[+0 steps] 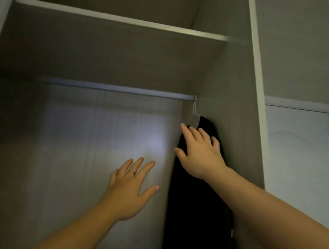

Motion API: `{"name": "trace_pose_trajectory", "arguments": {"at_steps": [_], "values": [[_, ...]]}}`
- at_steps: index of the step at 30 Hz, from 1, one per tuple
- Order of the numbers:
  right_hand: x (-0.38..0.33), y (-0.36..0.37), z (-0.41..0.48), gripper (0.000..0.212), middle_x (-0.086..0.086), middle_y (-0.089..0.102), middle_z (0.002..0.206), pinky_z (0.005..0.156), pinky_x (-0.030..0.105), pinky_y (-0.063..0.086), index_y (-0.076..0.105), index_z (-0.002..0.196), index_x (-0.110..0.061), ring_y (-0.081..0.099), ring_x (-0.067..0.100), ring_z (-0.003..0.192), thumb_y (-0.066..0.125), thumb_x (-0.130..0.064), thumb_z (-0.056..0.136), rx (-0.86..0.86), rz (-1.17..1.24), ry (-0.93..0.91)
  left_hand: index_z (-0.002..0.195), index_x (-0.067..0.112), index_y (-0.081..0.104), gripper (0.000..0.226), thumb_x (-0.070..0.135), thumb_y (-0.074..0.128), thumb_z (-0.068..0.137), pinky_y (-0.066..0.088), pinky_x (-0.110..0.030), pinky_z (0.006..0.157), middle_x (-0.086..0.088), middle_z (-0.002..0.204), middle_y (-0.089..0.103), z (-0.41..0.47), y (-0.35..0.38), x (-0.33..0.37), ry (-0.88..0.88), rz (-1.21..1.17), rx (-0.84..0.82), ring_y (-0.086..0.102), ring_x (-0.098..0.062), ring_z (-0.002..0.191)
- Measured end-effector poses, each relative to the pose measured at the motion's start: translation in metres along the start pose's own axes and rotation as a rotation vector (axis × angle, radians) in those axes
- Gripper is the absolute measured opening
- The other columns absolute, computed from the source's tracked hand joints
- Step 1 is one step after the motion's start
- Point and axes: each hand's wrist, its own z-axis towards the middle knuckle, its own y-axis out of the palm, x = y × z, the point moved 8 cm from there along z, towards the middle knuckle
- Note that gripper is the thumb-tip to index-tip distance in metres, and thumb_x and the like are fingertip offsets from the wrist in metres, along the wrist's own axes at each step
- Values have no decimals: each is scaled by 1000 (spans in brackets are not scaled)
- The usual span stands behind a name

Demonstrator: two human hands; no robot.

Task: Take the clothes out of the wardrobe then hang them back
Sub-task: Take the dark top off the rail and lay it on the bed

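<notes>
Both my forearms reach up and forward into the wardrobe (255, 77). My left hand (129, 191) is nearer, palm away from me, fingers spread and loose, holding nothing; it hangs in front of the pale back panel (71, 154), and a ring (131, 173) shows on one finger. My right hand (199, 154) is higher and farther in, fingers splayed and unclenched, laid against the upper part of a dark garment (194, 222). I cannot tell whether the fingertips press into the cloth or only brush it, but they are not closed around anything. That garment is the only one in sight; it hangs in the right corner, close against the side wall, dropping below the frame's edge. Just above my right fingers a hanger (194, 115) pokes out of the cloth, its thin hook over the rail (112, 87) at the rail's right end. Farther up, a shelf (119, 19) spans the compartment. Off to the right, outside, stands a white door (296, 162).
</notes>
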Motion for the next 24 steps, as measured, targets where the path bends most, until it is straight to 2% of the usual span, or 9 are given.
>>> {"name": "trace_pose_trajectory", "arguments": {"at_steps": [4,8,14,16,19,22,24], "values": [[23,-8,53,75,5,23,159,113,53,19,5,155,-25,16,29,147,43,-47,95,30,-105,64,154,47,7,64,67,27,96,5,-42,121,11,165,2,52,17,0,38,-83,4,-7,-14,151],[38,0,85,71,11,37,150,105,52,29,14,152,-21,32,35,137,43,-46,93,-30,-222,122,154,45,10,65,67,29,96,7,-40,120,11,165,6,99,30,4,89,-166,12,-5,-12,151],[46,16,106,65,13,45,143,100,47,34,25,148,-18,38,37,129,45,-46,93,-66,-435,202,154,45,10,65,67,29,96,11,-44,121,11,164,11,155,50,23,256,-208,-3,0,-13,151],[44,18,110,56,14,48,136,95,44,36,32,142,-15,39,37,125,46,-41,94,-72,-466,233,154,44,10,67,68,30,95,14,-45,120,12,164,13,168,57,28,280,-271,-13,3,-14,150],[43,13,119,32,16,53,122,79,37,35,47,118,-11,48,37,113,50,-29,92,-61,-485,257,155,43,9,69,67,32,95,17,-45,119,12,164,14,182,63,36,323,-361,-30,5,-15,150],[42,2,125,10,14,58,109,71,35,35,47,96,-11,53,34,94,50,-17,90,4,-491,274,155,42,9,69,67,33,95,18,-46,120,11,163,17,188,65,43,360,-485,-41,7,-14,150],[43,-3,130,13,16,59,109,70,37,43,52,102,-8,54,32,86,48,-10,90,54,-426,312,155,42,10,70,67,34,94,18,-47,120,10,163,19,190,66,44,372,-561,-48,8,-14,150]]}}
